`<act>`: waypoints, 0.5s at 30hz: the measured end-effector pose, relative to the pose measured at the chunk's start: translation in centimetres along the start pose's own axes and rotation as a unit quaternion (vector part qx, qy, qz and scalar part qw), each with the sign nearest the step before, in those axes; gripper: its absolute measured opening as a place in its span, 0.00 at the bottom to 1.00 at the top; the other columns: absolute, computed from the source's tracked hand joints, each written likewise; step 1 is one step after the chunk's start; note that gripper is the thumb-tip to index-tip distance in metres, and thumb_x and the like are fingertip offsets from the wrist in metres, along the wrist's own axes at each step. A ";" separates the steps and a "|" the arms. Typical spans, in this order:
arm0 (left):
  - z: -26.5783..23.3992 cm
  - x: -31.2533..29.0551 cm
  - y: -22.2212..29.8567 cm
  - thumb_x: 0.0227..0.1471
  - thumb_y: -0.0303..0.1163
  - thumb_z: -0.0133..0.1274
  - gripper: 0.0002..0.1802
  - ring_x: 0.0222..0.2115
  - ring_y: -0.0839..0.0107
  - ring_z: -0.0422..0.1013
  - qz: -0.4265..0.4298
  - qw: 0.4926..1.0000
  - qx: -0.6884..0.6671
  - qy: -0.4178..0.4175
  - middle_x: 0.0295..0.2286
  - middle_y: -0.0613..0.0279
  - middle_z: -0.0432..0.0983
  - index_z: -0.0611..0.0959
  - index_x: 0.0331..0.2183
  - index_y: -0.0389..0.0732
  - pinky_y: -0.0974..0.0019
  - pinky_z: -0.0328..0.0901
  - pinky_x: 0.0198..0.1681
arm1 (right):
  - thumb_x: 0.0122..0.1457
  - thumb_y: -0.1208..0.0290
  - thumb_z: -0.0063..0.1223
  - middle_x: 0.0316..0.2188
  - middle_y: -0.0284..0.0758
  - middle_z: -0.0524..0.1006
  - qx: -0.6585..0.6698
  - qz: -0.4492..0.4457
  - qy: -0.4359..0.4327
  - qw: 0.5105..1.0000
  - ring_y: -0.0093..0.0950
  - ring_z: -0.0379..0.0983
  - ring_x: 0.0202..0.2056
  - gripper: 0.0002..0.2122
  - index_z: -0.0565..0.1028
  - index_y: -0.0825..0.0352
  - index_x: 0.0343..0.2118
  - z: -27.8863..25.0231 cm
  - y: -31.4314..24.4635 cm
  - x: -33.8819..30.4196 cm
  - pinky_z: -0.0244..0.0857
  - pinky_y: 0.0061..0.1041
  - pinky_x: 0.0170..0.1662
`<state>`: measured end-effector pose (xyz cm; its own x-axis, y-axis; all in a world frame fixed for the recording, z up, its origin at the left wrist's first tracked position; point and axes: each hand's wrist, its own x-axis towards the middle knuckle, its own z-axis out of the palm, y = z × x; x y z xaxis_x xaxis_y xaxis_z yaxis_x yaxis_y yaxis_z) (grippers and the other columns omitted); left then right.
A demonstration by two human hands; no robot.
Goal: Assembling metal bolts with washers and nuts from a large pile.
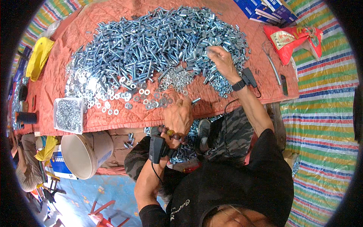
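My left hand (178, 116) is closed near the cloth's front edge, beside loose flat washers (146, 101). A short silver bolt (196, 101) sticks out past its fingertips, apparently held between them. Farther away, my right hand (223, 64) reaches over the right part of a big heap of metal bolts and sleeves (151, 41). Its fingers are drawn together and the tips are slightly blurred, so what they hold cannot be made out. Between the hands lie a small pile of spring washers (176, 79) and, below my right wrist, a cluster of nuts (223, 87).
A clear plastic tub of small metal parts (69, 115) stands at the cloth's left edge, above a tilted white bucket (81, 156). At right are a red bag (289, 41), a curved metal tool (273, 66) and blue boxes (266, 11). A cable (225, 121) hangs from my right wrist.
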<state>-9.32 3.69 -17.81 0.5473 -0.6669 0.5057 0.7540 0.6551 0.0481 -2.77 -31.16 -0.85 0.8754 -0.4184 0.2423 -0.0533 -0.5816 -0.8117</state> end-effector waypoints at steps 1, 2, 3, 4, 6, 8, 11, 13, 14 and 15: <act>-0.1 0.7 -0.2 0.54 0.46 0.51 0.22 0.50 0.60 0.63 -0.028 0.996 -0.078 -0.014 0.50 0.67 0.69 0.68 0.50 0.55 0.47 0.58 0.46 | 0.58 0.65 0.52 0.39 0.36 0.75 -0.001 0.002 0.001 1.000 0.23 0.71 0.38 0.15 0.76 0.71 0.43 -0.3 0.2 -0.2 0.65 0.23 0.40; 0.1 1.2 -0.4 0.57 0.48 0.45 0.19 0.49 0.60 0.64 -0.056 0.986 -0.155 -0.027 0.49 0.67 0.70 0.69 0.49 0.55 0.46 0.59 0.45 | 0.58 0.67 0.53 0.37 0.35 0.75 -0.040 -0.003 0.006 0.999 0.22 0.71 0.36 0.13 0.77 0.70 0.42 -0.6 0.3 -0.4 0.66 0.23 0.39; 0.6 1.3 -0.5 0.57 0.48 0.45 0.19 0.49 0.60 0.64 -0.057 0.986 -0.157 -0.026 0.49 0.67 0.70 0.69 0.49 0.55 0.46 0.59 0.45 | 0.57 0.69 0.53 0.36 0.34 0.75 -0.078 -0.008 0.011 0.997 0.21 0.71 0.34 0.12 0.77 0.70 0.41 -0.9 0.4 -0.5 0.66 0.23 0.37; 1.4 1.5 -0.5 0.57 0.48 0.46 0.19 0.48 0.60 0.65 -0.050 0.987 -0.150 0.005 0.49 0.68 0.71 0.70 0.49 0.55 0.46 0.58 0.45 | 0.56 0.73 0.53 0.33 0.34 0.76 -0.068 -0.001 0.020 0.997 0.22 0.72 0.32 0.10 0.78 0.69 0.39 -0.7 -0.9 -0.9 0.66 0.23 0.35; 2.6 2.1 -0.4 0.57 0.46 0.47 0.18 0.46 0.59 0.66 -0.042 0.990 -0.130 0.045 0.47 0.67 0.71 0.71 0.48 0.54 0.46 0.59 0.44 | 0.55 0.74 0.54 0.33 0.35 0.76 -0.111 -0.043 0.008 0.993 0.24 0.73 0.31 0.10 0.78 0.69 0.39 -0.1 -0.9 -1.1 0.66 0.23 0.35; 3.1 2.4 -0.4 0.56 0.43 0.47 0.16 0.43 0.58 0.67 -0.036 0.991 -0.118 0.053 0.44 0.64 0.72 0.71 0.46 0.52 0.47 0.60 0.41 | 0.51 0.75 0.56 0.31 0.38 0.75 -0.160 -0.122 0.002 0.980 0.32 0.74 0.30 0.10 0.78 0.67 0.38 1.1 -1.0 -1.1 0.66 0.27 0.34; 3.7 3.0 -0.7 0.54 0.39 0.48 0.14 0.38 0.56 0.68 -0.031 0.994 -0.082 0.064 0.40 0.60 0.73 0.73 0.43 0.49 0.49 0.61 0.37 | 0.49 0.75 0.57 0.28 0.40 0.71 -0.251 -0.154 -0.042 0.955 0.38 0.72 0.30 0.10 0.77 0.67 0.36 2.8 -0.7 -0.3 0.66 0.34 0.33; 4.4 3.2 -0.9 0.53 0.36 0.49 0.13 0.35 0.55 0.70 -0.024 0.996 -0.035 0.081 0.36 0.57 0.73 0.73 0.42 0.47 0.51 0.62 0.35 | 0.48 0.74 0.58 0.27 0.40 0.69 -0.266 -0.149 -0.058 0.950 0.41 0.70 0.30 0.09 0.77 0.66 0.34 3.7 -0.5 0.0 0.65 0.38 0.33; 5.1 4.1 -0.9 0.53 0.34 0.49 0.12 0.34 0.54 0.70 -0.017 0.996 -0.012 0.089 0.35 0.56 0.74 0.74 0.41 0.46 0.51 0.62 0.33 | 0.48 0.73 0.58 0.27 0.40 0.69 -0.302 -0.148 -0.082 0.938 0.42 0.70 0.30 0.09 0.76 0.66 0.34 3.7 -0.6 0.4 0.64 0.39 0.33; 5.7 5.1 -1.1 0.52 0.33 0.49 0.11 0.32 0.53 0.71 -0.006 0.994 0.024 0.110 0.33 0.54 0.74 0.74 0.40 0.45 0.52 0.63 0.32 | 0.48 0.73 0.58 0.27 0.40 0.68 -0.338 -0.148 -0.105 0.924 0.43 0.70 0.30 0.09 0.76 0.66 0.34 3.7 -0.6 0.7 0.64 0.39 0.33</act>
<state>-9.41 1.57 -10.39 0.6088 -0.7325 0.3047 0.7455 0.6596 0.0962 -0.34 -28.47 -2.15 0.9696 -0.0690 0.2347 -0.0232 -0.9811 -0.1923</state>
